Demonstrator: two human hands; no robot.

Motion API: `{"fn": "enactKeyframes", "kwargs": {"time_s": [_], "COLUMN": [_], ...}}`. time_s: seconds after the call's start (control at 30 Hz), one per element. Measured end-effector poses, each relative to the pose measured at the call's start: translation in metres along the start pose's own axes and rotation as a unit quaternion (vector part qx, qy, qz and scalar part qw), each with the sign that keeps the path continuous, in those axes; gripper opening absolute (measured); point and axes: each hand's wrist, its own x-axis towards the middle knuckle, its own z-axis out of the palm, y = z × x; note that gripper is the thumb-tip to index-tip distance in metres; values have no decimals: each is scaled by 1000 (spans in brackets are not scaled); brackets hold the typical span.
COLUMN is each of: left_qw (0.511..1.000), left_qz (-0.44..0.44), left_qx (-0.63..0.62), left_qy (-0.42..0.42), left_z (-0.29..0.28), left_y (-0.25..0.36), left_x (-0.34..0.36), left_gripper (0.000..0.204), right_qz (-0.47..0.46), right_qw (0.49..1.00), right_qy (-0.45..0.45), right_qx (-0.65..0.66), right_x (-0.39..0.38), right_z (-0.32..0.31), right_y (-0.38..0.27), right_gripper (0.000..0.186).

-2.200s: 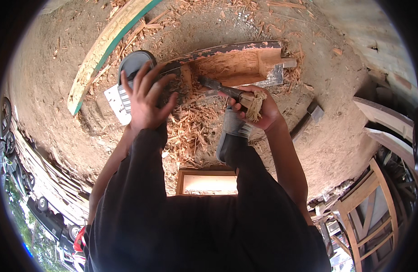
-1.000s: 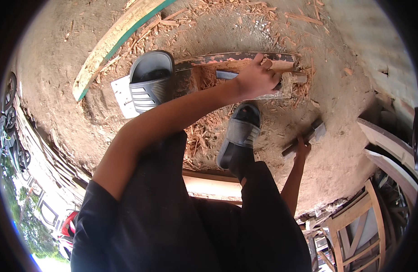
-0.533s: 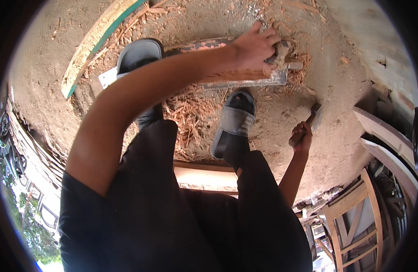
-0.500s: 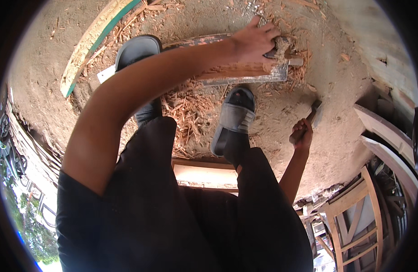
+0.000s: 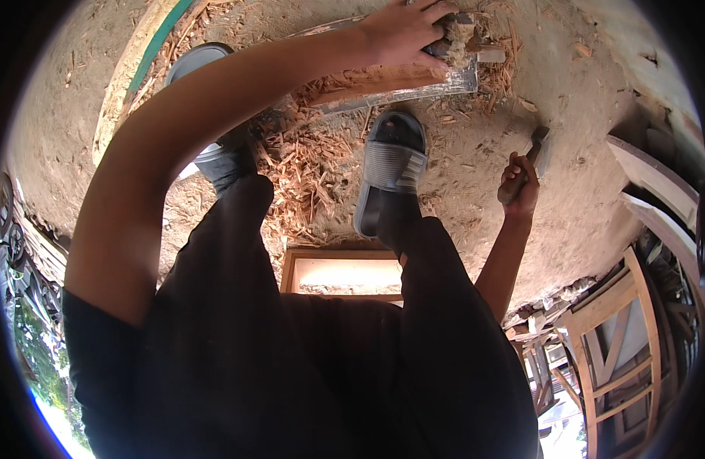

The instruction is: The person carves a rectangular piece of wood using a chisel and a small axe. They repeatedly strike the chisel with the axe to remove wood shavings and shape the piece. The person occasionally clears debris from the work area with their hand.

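At the top of the picture my left hand (image 5: 410,32) grips the far right end of a reddish-brown wooden piece (image 5: 391,79), fingers spread over its top and thumb along the near side. A ragged clump of pale wood fibre (image 5: 461,38) sticks up beside the fingers. To the right, held low over the ground and apart from the wood, a short-handled hatchet (image 5: 533,148) points away from me. My right hand (image 5: 521,186) is closed around its dark wooden handle. Its head is small and the blade partly blurred.
Reddish wood chips (image 5: 307,180) lie between my sandalled feet (image 5: 394,172). A green-edged curved plank (image 5: 142,61) is at the far left. A shallow wooden frame (image 5: 341,274) sits under me. Curved boards (image 5: 658,176) and a wooden chair frame (image 5: 612,344) stand at right.
The view has shifted, so the ground and the wooden piece sit higher in the picture. My right hand has moved slightly right with the hatchet. My left hand keeps its place on the wood.
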Motion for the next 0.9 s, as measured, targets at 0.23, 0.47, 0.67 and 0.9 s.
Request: {"fn": "enactKeyframes", "kwargs": {"time_s": [0.23, 0.47, 0.67, 0.9], "left_qw": [990, 968, 983, 983], "left_qz": [23, -95, -133, -168], "left_qx": [140, 228, 117, 44], "left_qy": [19, 36, 37, 63], "left_z": [8, 16, 17, 15], "left_y": [-5, 28, 29, 46], "left_x": [-12, -49, -49, -46], "left_gripper": [64, 73, 85, 89], "right_qz": [34, 17, 77, 70], "right_qw": [997, 977, 965, 971], "right_qy": [-55, 48, -62, -31], "right_qx": [32, -208, -244, -228], "right_x": [10, -22, -32, -42], "right_z": [-27, 12, 53, 47], "right_y": [-6, -6, 11, -2], "right_gripper": [10, 20, 25, 20]}}
